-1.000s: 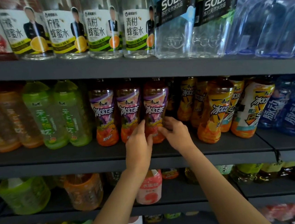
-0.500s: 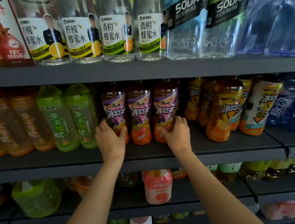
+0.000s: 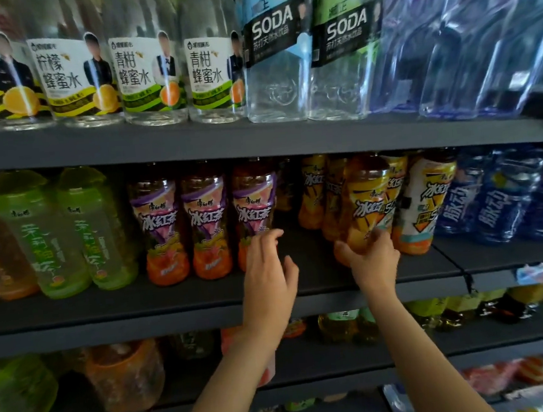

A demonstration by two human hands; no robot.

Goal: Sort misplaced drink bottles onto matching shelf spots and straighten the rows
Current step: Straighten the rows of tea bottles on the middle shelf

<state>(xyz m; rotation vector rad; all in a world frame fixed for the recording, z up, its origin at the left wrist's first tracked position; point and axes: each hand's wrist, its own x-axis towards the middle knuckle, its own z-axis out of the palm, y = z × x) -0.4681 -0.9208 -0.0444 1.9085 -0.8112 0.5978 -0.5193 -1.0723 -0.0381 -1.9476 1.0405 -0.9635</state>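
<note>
Middle shelf (image 3: 108, 310): 3 purple-label tea bottles (image 3: 206, 221) upright, 2 green bottles (image 3: 68, 230) left of them. Left hand (image 3: 268, 280) beside the third, grip loosely spread, holding nothing. Right hand (image 3: 372, 261) grip wraps tilted yellow-label bottle (image 3: 367, 210), right of them.

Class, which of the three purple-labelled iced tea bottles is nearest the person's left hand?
The rightmost purple-labelled iced tea bottle; the left hand is at its base.

Three tea bottles (image 3: 208, 218) are standing left of a gap on the middle shelf (image 3: 173, 300); soda bottles (image 3: 309, 54) are sitting above.
</note>
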